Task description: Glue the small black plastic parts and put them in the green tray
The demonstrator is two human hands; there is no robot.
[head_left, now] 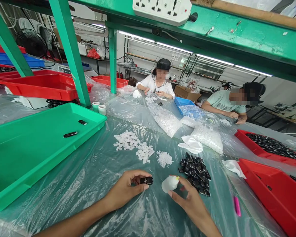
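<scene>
My left hand pinches a small black plastic part between thumb and fingers, just above the plastic-covered table. My right hand holds a small white squeeze bottle with a yellow-green tip, close to the black part. A pile of black parts lies just beyond my right hand. Heaps of small white pieces lie further out at the centre.
A green tray with two black parts sits at left. Red trays of black parts stand at right, a pink pen beside them. Bags of white pieces lie mid-table. Two other people work at the far side.
</scene>
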